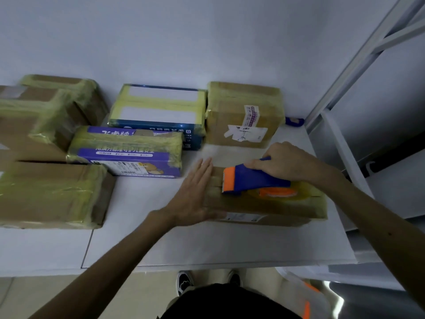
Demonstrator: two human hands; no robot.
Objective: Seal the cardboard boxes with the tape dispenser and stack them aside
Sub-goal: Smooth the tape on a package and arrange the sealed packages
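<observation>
We find most of the writing on the purple printed carton [128,153] in the middle of the white table [207,245]. Large white Chinese characters run across its top and front, but yellowish tape bands and blur hide too much for us to read them. Its front also carries a white barcode sticker and a cartoon bear. Touching it from behind lies the dark blue carton [158,111] with two blank white panels framed in yellow tape. The white characters on its front face stand upside down to us. Just right of that sits the brown taped cardboard box [243,116], with a torn white shipping label and a white strip printed in purple, both too small to read.

The flat brown cardboard box [253,206] lies at the right front of the table, near the labelled one; the pale label on its near side is illegible. Our left hand [195,192] lies flat on its left end, fingers straight and together, pressing down. Our right hand [285,162] is curled round the handle of the blue and orange tape dispenser [250,178]. The dispenser rests on the box top, its orange toothed blade pointing towards the left fingers.

A heap of brown tape-wrapped boxes [50,194] fills the table's left end. A small blue object [294,122] lies by the wall, and a white metal shelving frame [345,88] stands against the table's right edge.
</observation>
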